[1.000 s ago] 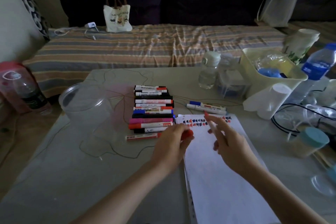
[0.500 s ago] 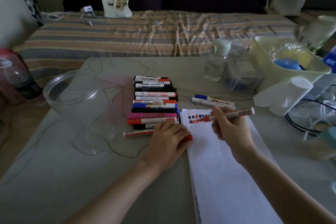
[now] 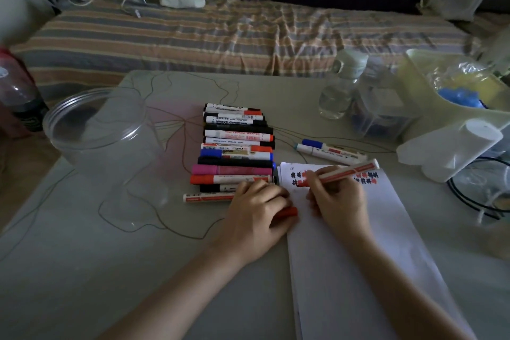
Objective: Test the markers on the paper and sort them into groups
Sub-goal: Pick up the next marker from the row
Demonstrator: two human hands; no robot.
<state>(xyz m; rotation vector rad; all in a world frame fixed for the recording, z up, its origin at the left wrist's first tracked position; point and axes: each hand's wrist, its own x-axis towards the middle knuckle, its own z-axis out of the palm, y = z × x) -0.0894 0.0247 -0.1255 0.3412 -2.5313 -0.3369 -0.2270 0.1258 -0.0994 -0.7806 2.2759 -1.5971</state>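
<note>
Two hands working: right hand (image 3: pixel 338 196) gripping red marker (image 3: pixel 346 173), scribbling on paper (image 3: pixel 345 243); left hand (image 3: pixel 256 212) clutching red cap (image 3: pixel 287 212), bracing paper edge. Keeping strokes light, short.

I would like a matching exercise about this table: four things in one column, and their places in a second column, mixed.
Things:
1. red marker
2. red cap
3. clear jar
4. two markers apart

Places:
A. left of the marker row
B. under the left hand
C. behind the paper
D. in the right hand

Pairs: 1-D, 2-B, 3-A, 4-C
</note>
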